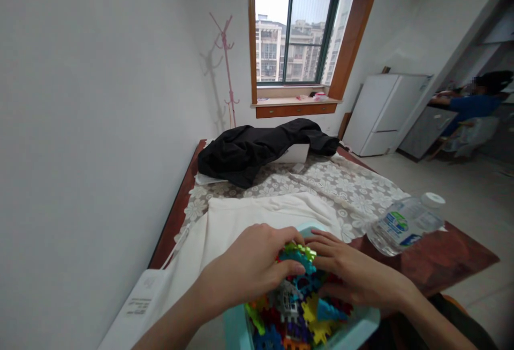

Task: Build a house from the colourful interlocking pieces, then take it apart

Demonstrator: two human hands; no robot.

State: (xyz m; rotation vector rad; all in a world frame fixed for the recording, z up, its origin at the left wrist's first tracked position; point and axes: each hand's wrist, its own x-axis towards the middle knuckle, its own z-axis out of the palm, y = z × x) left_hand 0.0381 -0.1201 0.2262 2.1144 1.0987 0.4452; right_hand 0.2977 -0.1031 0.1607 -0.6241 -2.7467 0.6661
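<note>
Over a light blue plastic bin, my left hand is closed, thumb and fingers pinching a toothed plastic building piece in lime green and teal. My right hand reaches in from the bin's right side. Its fingers are apart and lie close to the pinched piece, over the other pieces; part of the fingertips is hidden. Beneath both hands, the bin holds many loose toothed pieces, among them a grey piece, a yellow piece and a blue piece.
A large clear bottle lies tilted at the table's right. White cloth covers part of the lace tablecloth. Black fabric lies over a white box behind. A white power strip is at left. Another person sits far right.
</note>
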